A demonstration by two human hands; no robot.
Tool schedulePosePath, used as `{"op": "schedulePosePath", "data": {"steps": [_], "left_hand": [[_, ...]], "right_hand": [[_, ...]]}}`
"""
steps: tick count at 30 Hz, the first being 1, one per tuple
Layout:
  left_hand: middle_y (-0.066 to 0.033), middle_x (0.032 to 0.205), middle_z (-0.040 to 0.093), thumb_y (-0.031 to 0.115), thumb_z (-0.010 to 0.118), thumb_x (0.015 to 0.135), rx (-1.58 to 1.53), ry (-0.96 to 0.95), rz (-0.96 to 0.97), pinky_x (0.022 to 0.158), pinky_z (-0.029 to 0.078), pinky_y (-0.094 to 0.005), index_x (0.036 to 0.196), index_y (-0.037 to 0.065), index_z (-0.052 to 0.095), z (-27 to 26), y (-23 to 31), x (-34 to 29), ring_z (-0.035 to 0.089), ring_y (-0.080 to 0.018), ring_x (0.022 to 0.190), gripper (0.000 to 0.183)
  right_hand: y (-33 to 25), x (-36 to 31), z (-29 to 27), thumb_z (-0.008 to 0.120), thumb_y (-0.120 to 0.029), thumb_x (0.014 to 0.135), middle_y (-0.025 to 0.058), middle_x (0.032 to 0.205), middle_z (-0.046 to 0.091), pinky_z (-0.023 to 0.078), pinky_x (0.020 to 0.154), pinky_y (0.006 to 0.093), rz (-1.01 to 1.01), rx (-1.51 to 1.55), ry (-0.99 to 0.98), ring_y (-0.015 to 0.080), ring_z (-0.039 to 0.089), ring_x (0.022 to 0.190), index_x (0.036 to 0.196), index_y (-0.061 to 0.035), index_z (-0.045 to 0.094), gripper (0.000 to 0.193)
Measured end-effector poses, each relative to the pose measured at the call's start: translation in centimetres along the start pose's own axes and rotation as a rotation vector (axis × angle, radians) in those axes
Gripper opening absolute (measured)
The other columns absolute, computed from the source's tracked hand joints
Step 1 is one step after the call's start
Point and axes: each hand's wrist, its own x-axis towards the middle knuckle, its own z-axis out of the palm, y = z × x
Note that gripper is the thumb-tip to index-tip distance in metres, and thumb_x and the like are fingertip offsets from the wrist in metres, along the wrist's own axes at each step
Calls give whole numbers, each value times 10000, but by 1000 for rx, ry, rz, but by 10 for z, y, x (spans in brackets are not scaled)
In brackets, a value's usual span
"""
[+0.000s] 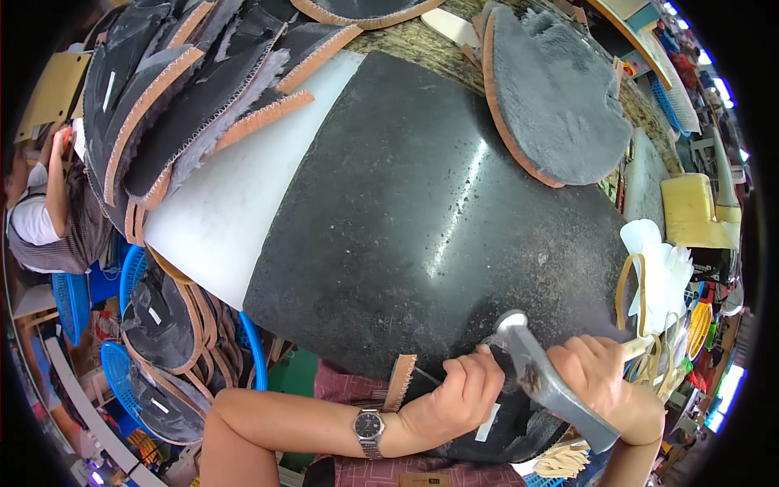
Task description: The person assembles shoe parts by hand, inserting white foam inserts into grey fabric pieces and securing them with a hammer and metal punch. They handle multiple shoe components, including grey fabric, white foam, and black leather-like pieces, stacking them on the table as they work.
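My right hand (591,369) is closed round the wooden handle of a hammer (560,385). The round face of its metal head is at the black mat (365,219), just right of my left fingertips. My left hand (462,394), with a watch on its wrist, is closed in a pinch on a black slipper upper (519,430). This piece lies partly over my lap at the mat's near edge. A tan stitched strip (400,381) stands up beside my left wrist. The pinched edge is hidden by my fingers.
Black slipper uppers (154,122) with tan trim are heaped at far left. Another, grey and furry (560,97), lies at far right. A white board (219,203) sits under the mat. Blue baskets (258,353) hold more pieces. White gloves (653,268) hang right; a person (57,211) works left.
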Motion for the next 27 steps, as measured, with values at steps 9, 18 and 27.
{"op": "schedulePosePath", "data": {"steps": [9, 18, 27], "left_hand": [[-203, 889, 603, 171, 513, 731, -421, -15, 91, 748, 461, -316, 866, -91, 614, -16, -9, -9, 567, -256, 791, 311], [-198, 1186, 491, 442, 680, 695, -579, -67, -147, 907, 377, -478, 1173, -66, 504, -19, -27, 23, 461, -386, 1075, 719], [-122, 1366, 396, 272, 759, 688, -760, -295, -340, 949, 384, -462, 1354, 127, 370, -31, -11, 40, 376, -322, 1241, 785]], "right_hand": [[-6, 5, 8, 565, -185, 706, 34, 652, 470, 424, 415, 295, 25, -60, 217, 171, 560, 531, 854, -56, 480, 214], [2, -120, 38, 644, -118, 634, 85, 730, 504, 458, 549, 376, 704, -173, 431, 257, 560, 653, 967, -41, 505, 369], [-16, -171, 109, 622, -110, 759, 101, 839, 515, 435, 685, 385, 1036, -174, 565, 276, 527, 803, 1022, -39, 515, 292]]}}
